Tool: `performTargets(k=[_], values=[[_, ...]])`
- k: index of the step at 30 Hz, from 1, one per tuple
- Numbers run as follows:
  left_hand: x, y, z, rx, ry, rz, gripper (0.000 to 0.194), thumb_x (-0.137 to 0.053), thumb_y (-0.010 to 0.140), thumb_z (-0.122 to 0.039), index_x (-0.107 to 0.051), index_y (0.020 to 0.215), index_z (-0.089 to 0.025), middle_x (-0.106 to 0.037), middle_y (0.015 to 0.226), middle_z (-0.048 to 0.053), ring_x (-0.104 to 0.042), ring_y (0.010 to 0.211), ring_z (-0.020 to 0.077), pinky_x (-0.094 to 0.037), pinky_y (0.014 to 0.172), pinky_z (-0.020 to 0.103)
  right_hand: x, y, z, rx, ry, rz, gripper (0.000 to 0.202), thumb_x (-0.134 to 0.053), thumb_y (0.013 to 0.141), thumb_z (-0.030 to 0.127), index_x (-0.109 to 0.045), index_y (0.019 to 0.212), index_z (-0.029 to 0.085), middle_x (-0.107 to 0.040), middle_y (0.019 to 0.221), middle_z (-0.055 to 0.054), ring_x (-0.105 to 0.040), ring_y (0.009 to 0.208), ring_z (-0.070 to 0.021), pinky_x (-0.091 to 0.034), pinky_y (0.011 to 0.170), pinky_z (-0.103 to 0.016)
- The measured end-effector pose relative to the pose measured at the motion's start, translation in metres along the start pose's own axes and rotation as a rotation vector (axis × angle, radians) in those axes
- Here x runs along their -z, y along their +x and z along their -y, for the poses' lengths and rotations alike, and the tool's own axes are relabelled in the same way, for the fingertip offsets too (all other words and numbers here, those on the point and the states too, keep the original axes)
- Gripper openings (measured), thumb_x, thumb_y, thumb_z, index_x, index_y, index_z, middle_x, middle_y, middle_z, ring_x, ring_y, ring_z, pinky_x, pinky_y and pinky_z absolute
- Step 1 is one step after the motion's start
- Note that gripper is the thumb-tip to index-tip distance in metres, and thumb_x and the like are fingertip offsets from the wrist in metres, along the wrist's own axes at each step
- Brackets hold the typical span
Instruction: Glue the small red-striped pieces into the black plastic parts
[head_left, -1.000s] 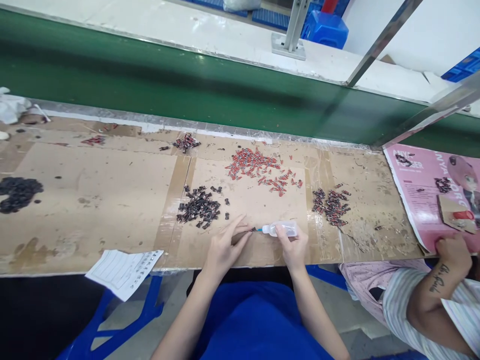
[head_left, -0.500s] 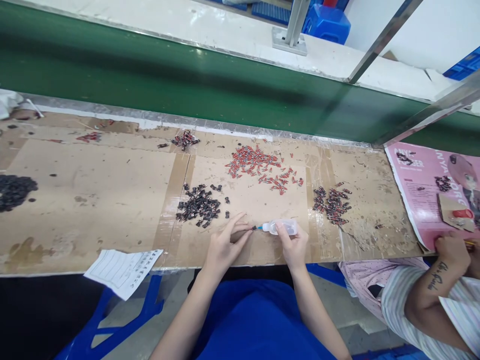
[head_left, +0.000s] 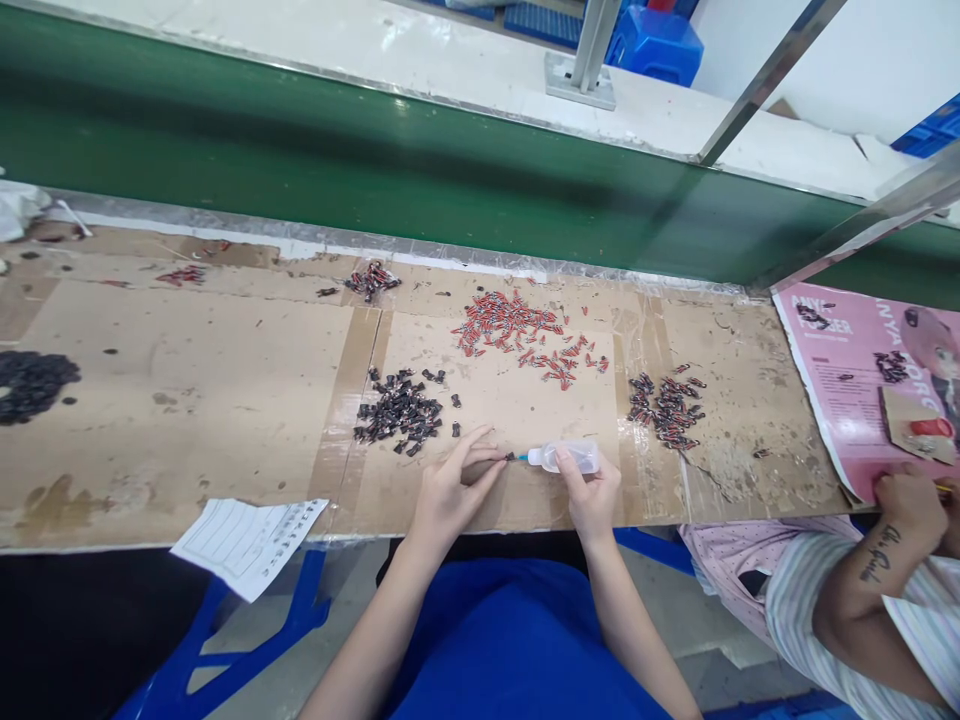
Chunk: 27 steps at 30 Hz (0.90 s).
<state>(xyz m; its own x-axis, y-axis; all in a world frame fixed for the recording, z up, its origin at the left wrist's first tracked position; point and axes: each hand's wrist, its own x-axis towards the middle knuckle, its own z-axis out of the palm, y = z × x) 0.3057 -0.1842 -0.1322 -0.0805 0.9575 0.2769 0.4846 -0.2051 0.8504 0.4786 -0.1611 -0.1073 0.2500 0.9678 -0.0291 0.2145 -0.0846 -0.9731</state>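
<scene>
Clear squeeze bottle [head_left: 579, 457] is being gripped sideways by the right hand [head_left: 593, 500] over the desk [head_left: 225, 390], so its blue nozzle [head_left: 522, 457] is facing the tiny dark part [head_left: 510, 456] the left hand [head_left: 448, 492] is pinching.

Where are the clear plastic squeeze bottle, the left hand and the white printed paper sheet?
Clear plastic squeeze bottle [head_left: 551, 457]: head view, on its body.
Left hand [head_left: 444, 492]: head view, back of hand.
White printed paper sheet [head_left: 244, 545]: head view, middle.

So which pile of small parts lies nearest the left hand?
The black pile, just beyond the left hand and slightly to its left. The bright red pile lies farther back; the larger dark-and-red one is out past the right hand.
</scene>
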Motion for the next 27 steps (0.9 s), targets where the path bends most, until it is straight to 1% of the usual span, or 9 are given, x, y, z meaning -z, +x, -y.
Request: performTargets(k=[6, 11, 15, 17, 19, 21, 23, 25, 27], values=[[-0.001, -0.001, 0.001, 0.037, 0.003, 0.011, 0.038, -0.064, 0.086, -0.026, -0.055, 0.123, -0.022, -0.078, 0.084, 0.001, -0.075, 0.085, 0.0192, -0.061, 0.086, 0.036, 0.0, 0.001, -0.001, -0.008, -0.002, 0.042, 0.027, -0.07, 0.072, 0.044, -0.068, 0.065, 0.019, -0.071, 0.062, -0.003, -0.063, 0.056, -0.0184, -0.052, 0.054, -0.029], [-0.001, -0.002, 0.001, 0.016, 0.025, -0.01, 0.033, -0.064, 0.086, -0.025, -0.058, 0.118, -0.021, -0.078, 0.085, 0.001, -0.075, 0.085, 0.019, -0.062, 0.085, 0.035, 0.001, 0.001, -0.003, 0.009, -0.021, 0.007, 0.029, -0.068, 0.074, 0.045, -0.065, 0.063, 0.018, -0.067, 0.059, -0.002, -0.06, 0.055, -0.0165, -0.05, 0.053, -0.028], [-0.002, -0.002, 0.001, 0.007, 0.022, -0.015, 0.033, -0.064, 0.086, -0.024, -0.06, 0.118, -0.021, -0.078, 0.083, 0.001, -0.075, 0.083, 0.0192, -0.062, 0.085, 0.034, 0.003, 0.002, -0.004, -0.005, 0.012, -0.038, 0.029, -0.068, 0.074, 0.045, -0.065, 0.064, 0.018, -0.067, 0.059, -0.003, -0.061, 0.055, -0.0172, -0.051, 0.053, -0.028], [-0.002, -0.002, 0.001, 0.009, 0.009, -0.023, 0.031, -0.064, 0.086, -0.026, -0.061, 0.117, -0.021, -0.078, 0.083, 0.001, -0.075, 0.081, 0.0193, -0.062, 0.084, 0.035, 0.003, 0.004, -0.005, -0.015, 0.042, -0.046, 0.029, -0.068, 0.073, 0.046, -0.067, 0.069, 0.017, -0.071, 0.065, -0.004, -0.065, 0.061, -0.0195, -0.053, 0.057, -0.03], [-0.002, -0.002, 0.001, 0.019, -0.008, -0.049, 0.029, -0.064, 0.086, -0.028, -0.063, 0.115, -0.021, -0.078, 0.084, 0.002, -0.075, 0.079, 0.0194, -0.062, 0.084, 0.035, 0.004, 0.003, -0.006, -0.015, 0.042, -0.04, 0.031, -0.07, 0.072, 0.046, -0.07, 0.082, 0.017, -0.074, 0.078, -0.007, -0.069, 0.07, -0.0222, -0.056, 0.064, -0.034], [0.0, -0.002, 0.001, 0.039, -0.026, -0.089, 0.027, -0.065, 0.086, -0.029, -0.065, 0.112, -0.021, -0.078, 0.085, 0.002, -0.075, 0.079, 0.0198, -0.062, 0.084, 0.036, 0.007, 0.001, -0.006, 0.004, -0.034, -0.047, 0.041, -0.074, 0.07, 0.045, -0.068, 0.099, 0.017, -0.075, 0.091, -0.01, -0.07, 0.079, -0.0236, -0.057, 0.072, -0.036], [0.001, -0.003, 0.001, 0.064, -0.05, -0.14, 0.024, -0.066, 0.085, -0.031, -0.067, 0.107, -0.021, -0.078, 0.084, 0.002, -0.075, 0.079, 0.0201, -0.063, 0.084, 0.036, 0.011, 0.0, -0.004, 0.061, -0.174, -0.069, 0.05, -0.077, 0.068, 0.043, -0.065, 0.109, 0.018, -0.074, 0.097, -0.01, -0.069, 0.086, -0.0247, -0.055, 0.079, -0.039], [0.002, -0.005, 0.002, 0.101, -0.112, -0.165, 0.021, -0.066, 0.085, -0.031, -0.068, 0.103, -0.021, -0.078, 0.084, 0.002, -0.075, 0.077, 0.0197, -0.064, 0.081, 0.034, 0.019, 0.003, 0.0, 0.169, -0.335, -0.112, 0.046, -0.076, 0.07, 0.044, -0.066, 0.108, 0.02, -0.072, 0.101, -0.011, -0.065, 0.099, -0.0278, -0.051, 0.09, -0.045], [0.001, -0.006, 0.003, 0.147, -0.194, -0.166, 0.02, -0.066, 0.085, -0.033, -0.069, 0.101, -0.02, -0.078, 0.084, 0.003, -0.075, 0.076, 0.0192, -0.064, 0.077, 0.031, 0.027, 0.013, 0.005, 0.274, -0.458, -0.161, 0.035, -0.07, 0.077, 0.046, -0.069, 0.102, 0.021, -0.07, 0.107, -0.012, -0.059, 0.11, -0.0299, -0.045, 0.097, -0.048]])
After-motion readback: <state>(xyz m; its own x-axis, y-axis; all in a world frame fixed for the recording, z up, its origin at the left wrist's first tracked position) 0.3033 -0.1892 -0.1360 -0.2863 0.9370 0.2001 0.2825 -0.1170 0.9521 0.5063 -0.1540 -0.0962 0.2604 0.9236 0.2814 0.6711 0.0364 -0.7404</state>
